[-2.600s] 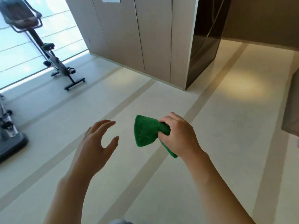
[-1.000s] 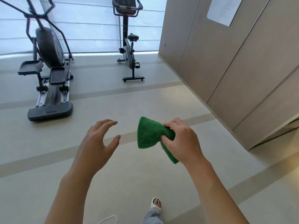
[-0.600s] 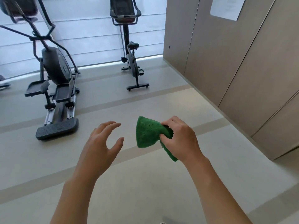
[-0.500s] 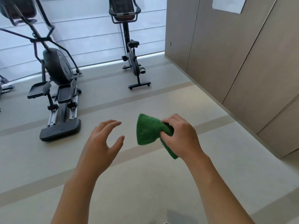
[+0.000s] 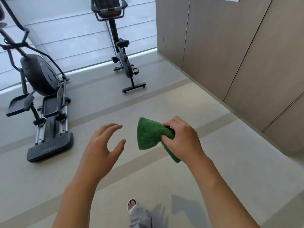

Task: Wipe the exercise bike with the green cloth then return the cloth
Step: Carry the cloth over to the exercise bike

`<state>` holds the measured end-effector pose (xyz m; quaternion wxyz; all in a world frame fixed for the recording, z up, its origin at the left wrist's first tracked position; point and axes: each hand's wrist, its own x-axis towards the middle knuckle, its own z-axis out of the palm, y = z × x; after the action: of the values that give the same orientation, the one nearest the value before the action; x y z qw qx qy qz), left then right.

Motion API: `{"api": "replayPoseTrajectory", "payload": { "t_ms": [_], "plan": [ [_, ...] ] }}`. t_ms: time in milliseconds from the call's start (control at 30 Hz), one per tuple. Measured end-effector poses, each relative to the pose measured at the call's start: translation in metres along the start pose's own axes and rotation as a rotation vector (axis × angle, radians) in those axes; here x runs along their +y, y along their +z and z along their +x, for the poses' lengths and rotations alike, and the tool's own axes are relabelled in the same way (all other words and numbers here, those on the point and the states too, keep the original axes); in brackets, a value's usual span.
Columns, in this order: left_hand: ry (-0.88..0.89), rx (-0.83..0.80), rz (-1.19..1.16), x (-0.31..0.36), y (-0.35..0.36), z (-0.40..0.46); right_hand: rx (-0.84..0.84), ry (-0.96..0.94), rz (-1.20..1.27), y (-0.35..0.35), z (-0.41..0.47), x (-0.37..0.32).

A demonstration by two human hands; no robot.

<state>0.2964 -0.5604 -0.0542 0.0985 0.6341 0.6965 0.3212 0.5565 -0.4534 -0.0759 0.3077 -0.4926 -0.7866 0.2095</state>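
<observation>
Within right hand [image 5: 182,139]: green cloth [image 5: 151,134]

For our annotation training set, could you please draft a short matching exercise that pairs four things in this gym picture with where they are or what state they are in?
Things:
1. green cloth
2. left hand
3. exercise bike
4. elliptical trainer

Places or states:
A. stands on the floor at far left
B. open, holds nothing
C. bunched in the right hand
D. stands by the window, near the panelled wall

Pairs: 1-C, 2-B, 3-D, 4-A
</observation>
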Motion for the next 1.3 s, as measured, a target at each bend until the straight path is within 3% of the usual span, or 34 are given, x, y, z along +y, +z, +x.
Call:
{"api": "replayPoseTrajectory", "payload": {
  "t_ms": [433, 800, 1067, 1300],
  "plan": [
    [-0.001, 0.039, -0.112, -0.146, -0.067, 0.142, -0.063, -0.042, -0.088, 0.107, 0.154, -0.103],
    [-0.159, 0.123, -0.165, -0.240, -0.104, 0.160, -0.233, -0.209, -0.098, 0.205, 0.238, -0.173],
    [-0.211, 0.175, -0.092, -0.268, -0.112, 0.201, -0.286, -0.287, -0.041, 0.244, 0.302, -0.180],
    [-0.192, 0.159, -0.056, -0.269, -0.089, 0.291, -0.273, -0.322, 0.014, 0.248, 0.389, -0.148]
  ]
}}
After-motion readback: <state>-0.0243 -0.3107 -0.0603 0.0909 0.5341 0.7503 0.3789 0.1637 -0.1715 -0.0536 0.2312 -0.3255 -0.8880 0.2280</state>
